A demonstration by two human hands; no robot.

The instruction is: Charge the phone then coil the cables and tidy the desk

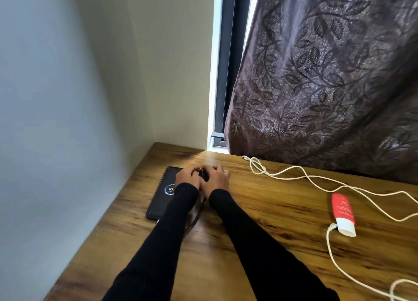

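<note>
A black phone (161, 196) lies at the left side of the wooden desk (260, 210), its screen lit with a charging ring reading 65, a white plug at its near end. My left hand (187, 178) and my right hand (214, 179) meet just right of the phone's far end, both curled round a small dark object (204, 173) that I take for a bundled dark cable. A dark strand (194, 221) runs from under my hands toward me between my sleeves. A long white cable (300, 176) sprawls loose over the right half of the desk.
A red and white tube (342, 212) lies on the right, next to a white cable plug (333, 226). A patterned purple curtain (328, 74) hangs over the desk's far edge. Walls close the desk on the left and behind; a window strip (222, 74) shows beside the curtain.
</note>
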